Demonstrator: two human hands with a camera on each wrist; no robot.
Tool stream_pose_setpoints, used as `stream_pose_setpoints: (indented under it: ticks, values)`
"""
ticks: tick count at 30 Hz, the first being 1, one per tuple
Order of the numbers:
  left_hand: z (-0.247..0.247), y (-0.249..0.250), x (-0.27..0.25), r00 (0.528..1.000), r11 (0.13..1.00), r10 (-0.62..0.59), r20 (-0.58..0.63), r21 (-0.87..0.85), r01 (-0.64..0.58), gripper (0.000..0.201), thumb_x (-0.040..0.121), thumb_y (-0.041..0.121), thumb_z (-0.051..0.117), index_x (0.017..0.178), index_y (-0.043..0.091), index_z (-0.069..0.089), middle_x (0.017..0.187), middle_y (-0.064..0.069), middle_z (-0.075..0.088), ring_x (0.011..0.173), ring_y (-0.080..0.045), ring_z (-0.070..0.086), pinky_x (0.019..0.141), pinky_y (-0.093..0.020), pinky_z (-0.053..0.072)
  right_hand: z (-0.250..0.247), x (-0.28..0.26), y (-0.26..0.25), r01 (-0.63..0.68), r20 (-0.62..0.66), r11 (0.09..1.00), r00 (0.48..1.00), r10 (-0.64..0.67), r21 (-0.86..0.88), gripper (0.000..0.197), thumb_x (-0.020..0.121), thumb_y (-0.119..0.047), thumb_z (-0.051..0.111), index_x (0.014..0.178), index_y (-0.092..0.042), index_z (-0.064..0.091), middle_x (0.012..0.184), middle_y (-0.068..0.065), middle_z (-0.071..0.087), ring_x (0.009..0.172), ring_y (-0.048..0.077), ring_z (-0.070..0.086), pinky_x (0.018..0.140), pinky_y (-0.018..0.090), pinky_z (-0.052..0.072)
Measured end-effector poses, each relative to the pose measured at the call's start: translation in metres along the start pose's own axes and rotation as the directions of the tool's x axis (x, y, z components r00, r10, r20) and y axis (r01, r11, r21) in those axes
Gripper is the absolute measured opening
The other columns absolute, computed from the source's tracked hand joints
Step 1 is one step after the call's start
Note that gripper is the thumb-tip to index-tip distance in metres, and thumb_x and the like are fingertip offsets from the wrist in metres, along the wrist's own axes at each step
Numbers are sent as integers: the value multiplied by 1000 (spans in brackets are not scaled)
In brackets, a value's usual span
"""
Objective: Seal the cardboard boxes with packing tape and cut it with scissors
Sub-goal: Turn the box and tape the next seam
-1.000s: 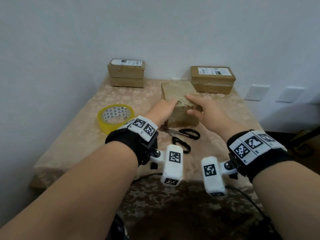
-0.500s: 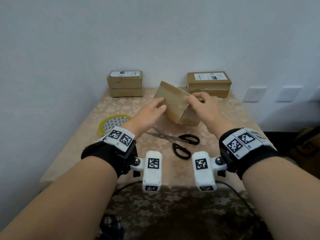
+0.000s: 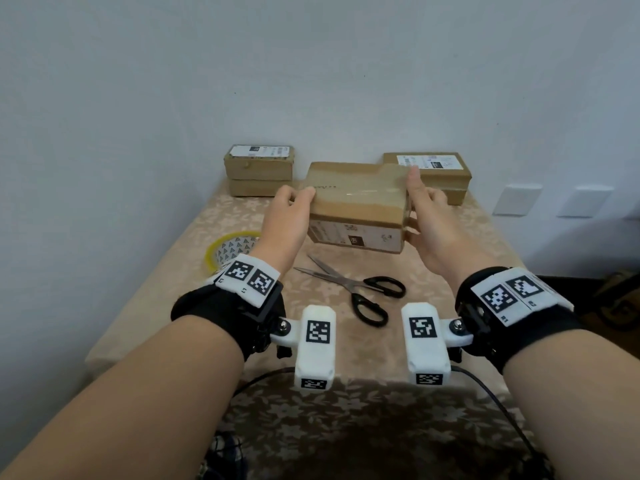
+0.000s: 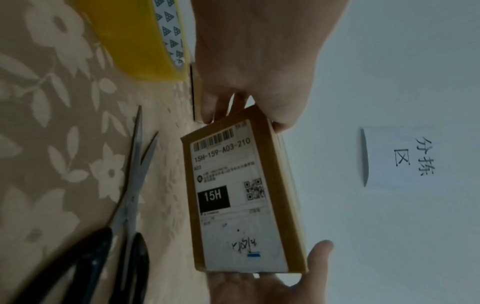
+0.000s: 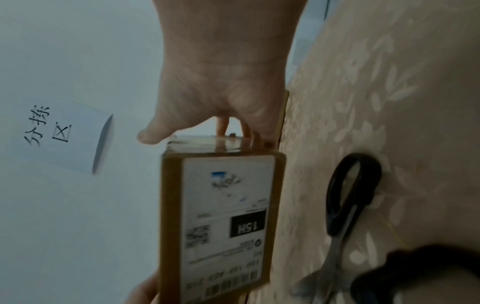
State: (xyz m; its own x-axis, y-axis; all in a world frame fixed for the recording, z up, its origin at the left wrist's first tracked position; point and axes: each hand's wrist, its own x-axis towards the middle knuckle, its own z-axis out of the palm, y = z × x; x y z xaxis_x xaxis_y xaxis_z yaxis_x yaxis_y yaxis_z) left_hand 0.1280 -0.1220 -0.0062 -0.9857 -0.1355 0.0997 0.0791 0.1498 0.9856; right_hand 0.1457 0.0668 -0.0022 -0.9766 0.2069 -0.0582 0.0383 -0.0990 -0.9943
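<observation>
I hold a brown cardboard box (image 3: 356, 202) in the air above the table, one hand at each end. My left hand (image 3: 294, 211) grips its left end and my right hand (image 3: 420, 209) grips its right end. The white shipping label (image 4: 228, 201) faces down toward me; it also shows as the label (image 5: 228, 224) in the right wrist view. Clear tape runs along the box's top face. Black-handled scissors (image 3: 353, 291) lie partly spread on the cloth below the box. A yellow tape roll (image 3: 230, 249) lies flat to the left, behind my left wrist.
Two stacked small boxes (image 3: 259, 169) stand at the back left and a wider box (image 3: 436, 173) at the back right, against the white wall. The table (image 3: 173, 271) has a beige flowered cloth. A paper sign (image 4: 405, 158) hangs on the wall.
The box was lying on the table under both hands. It has been lifted, turned crosswise and tipped so its labelled face points down toward me.
</observation>
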Motion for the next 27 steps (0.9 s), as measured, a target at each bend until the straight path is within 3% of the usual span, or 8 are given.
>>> stream_pose_setpoints:
  ticks: [3,6,9,12,15,18,22,27]
  values:
    - [1,1,-1,998,996,-69,-11,-61,68,23,96,36,42,89,14,46,93,-8,51,85,-20,52,84,-46,50,-3,-1,1,-44,128,999,991,46,-16,84,70,-67,61,139,-24,39,123,-2,59,112,18,57,95,48,49]
    - [-1,0,-1,995,990,-101,-5,-100,100,29,96,41,39,95,14,48,102,-12,59,89,-20,58,88,-45,51,-4,-3,-2,-56,201,998,978,62,-34,87,67,-63,64,143,-29,38,124,-8,59,113,15,58,92,48,51]
    - [-2,3,-2,997,994,-57,43,-89,61,38,97,48,38,106,15,54,104,-4,66,93,-12,63,71,-26,54,-3,-5,0,-88,190,992,976,105,-95,68,79,-53,66,138,-26,46,120,-5,64,109,17,61,87,45,55]
    - [-1,4,-2,998,997,31,62,-74,-27,25,96,34,50,114,16,54,105,0,64,89,-6,64,60,-14,51,-4,-4,5,-103,150,983,981,126,-149,40,89,-46,61,122,-24,58,116,-2,67,107,17,63,88,44,55]
    - [-3,4,-2,992,992,75,106,-105,-64,24,95,29,54,115,16,54,107,0,59,99,-15,63,71,-24,54,-10,-4,9,-53,152,974,985,88,-220,33,92,-35,60,123,-25,56,119,-8,64,111,14,57,100,49,44]
    - [-3,6,-6,984,993,5,178,-114,16,25,96,45,44,95,20,45,104,-1,60,96,-11,61,72,-25,51,-15,-1,9,-24,193,989,980,53,-148,53,86,-20,68,134,-30,47,124,-7,59,116,19,54,97,54,41]
    - [1,-1,-5,990,996,-71,118,-53,78,22,97,35,46,84,20,38,96,-5,58,91,-18,62,79,-36,54,-14,2,8,-96,140,993,984,106,-75,69,77,-58,65,135,-31,42,129,-2,53,116,28,52,100,56,38]
    - [6,-7,-7,985,991,-129,116,-19,132,20,95,33,45,99,13,46,96,-6,55,87,-19,60,84,-45,55,-9,5,16,-150,24,983,988,153,-111,45,87,-49,60,123,-24,46,113,0,61,105,26,61,80,41,51]
